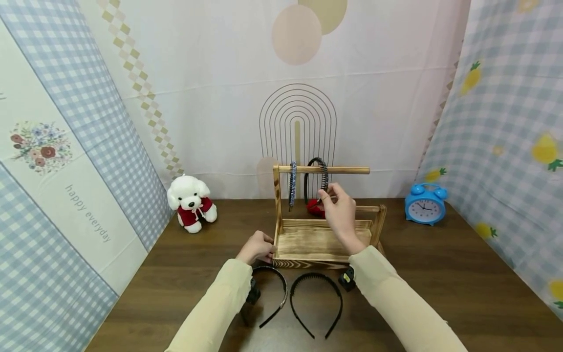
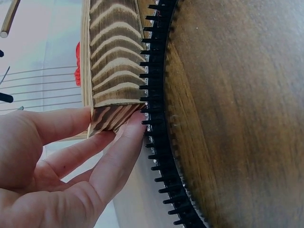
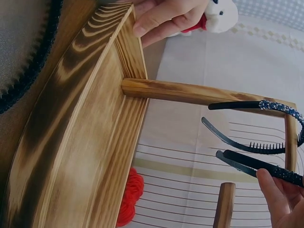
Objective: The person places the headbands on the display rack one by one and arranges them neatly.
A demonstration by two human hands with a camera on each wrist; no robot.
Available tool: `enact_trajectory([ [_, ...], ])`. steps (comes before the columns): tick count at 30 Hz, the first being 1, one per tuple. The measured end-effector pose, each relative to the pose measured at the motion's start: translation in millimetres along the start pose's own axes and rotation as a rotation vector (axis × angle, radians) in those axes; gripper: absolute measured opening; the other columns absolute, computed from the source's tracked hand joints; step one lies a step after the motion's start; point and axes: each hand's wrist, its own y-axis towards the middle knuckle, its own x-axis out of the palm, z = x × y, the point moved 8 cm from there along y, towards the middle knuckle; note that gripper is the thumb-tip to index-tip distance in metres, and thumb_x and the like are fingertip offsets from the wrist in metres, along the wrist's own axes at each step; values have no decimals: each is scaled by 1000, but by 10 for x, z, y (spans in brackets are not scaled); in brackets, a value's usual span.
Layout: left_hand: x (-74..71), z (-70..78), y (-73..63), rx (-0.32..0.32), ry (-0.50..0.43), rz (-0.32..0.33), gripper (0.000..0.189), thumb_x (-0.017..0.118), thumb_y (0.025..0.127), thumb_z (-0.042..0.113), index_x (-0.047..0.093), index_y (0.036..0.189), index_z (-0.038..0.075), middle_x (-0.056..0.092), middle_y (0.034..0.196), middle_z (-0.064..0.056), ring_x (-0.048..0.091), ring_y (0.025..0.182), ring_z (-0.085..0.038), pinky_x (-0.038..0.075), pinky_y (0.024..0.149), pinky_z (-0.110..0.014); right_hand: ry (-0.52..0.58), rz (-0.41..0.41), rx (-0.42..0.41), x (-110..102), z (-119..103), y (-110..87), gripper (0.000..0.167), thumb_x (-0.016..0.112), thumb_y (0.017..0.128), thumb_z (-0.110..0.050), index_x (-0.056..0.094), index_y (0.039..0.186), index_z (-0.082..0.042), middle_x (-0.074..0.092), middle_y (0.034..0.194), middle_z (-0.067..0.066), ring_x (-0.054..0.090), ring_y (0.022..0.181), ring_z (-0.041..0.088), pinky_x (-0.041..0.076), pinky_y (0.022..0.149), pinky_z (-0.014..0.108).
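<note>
My right hand (image 1: 340,210) pinches one end of a black toothed headband (image 1: 324,176), which loops around the top bar of a wooden rack (image 1: 303,244). To its left, a blue-and-silver beaded headband (image 1: 292,183) hangs on the same bar; its comb teeth show in the right wrist view. At the rack's front left corner, my left hand (image 1: 257,247) grips the tray wall (image 2: 116,71) between thumb and fingers. Two more headbands lie on the table before the rack: a sparkly one (image 1: 285,288) partly hidden by my left wrist, and a black toothed one (image 1: 314,275).
A red fluffy item (image 1: 314,207) sits behind the rack. At the back left stands a white toy dog (image 1: 189,200) in a red jacket. A blue alarm clock (image 1: 424,205) is at the back right. Cloth curtains surround the brown table (image 1: 440,283).
</note>
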Motion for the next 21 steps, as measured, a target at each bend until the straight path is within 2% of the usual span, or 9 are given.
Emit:
enact_trajectory([
  [6, -1, -2, -17, -3, -9, -1, 40, 60, 93, -1, 52, 130, -15, 65, 91, -21, 59, 61, -14, 61, 59, -33, -73, -27, -1, 83, -3, -24, 22, 66, 94, -24, 60, 90, -3, 68, 88, 14, 70, 73, 29, 58, 57, 23],
  [14, 8, -3, -22, -4, -1, 1, 40, 61, 92, -1, 52, 129, -16, 64, 88, -17, 58, 59, -14, 61, 59, -33, -125, -66, 9, 169, 7, -31, 21, 65, 95, -26, 64, 95, -6, 71, 93, 13, 71, 80, 31, 60, 60, 31],
  [21, 2, -4, -25, -2, 6, 0, 40, 61, 93, -1, 53, 129, -15, 64, 89, -18, 58, 59, -14, 62, 60, -35, -171, -110, 58, 236, 1, -26, 23, 63, 96, -31, 64, 101, -8, 71, 97, 12, 68, 76, 27, 53, 57, 31],
])
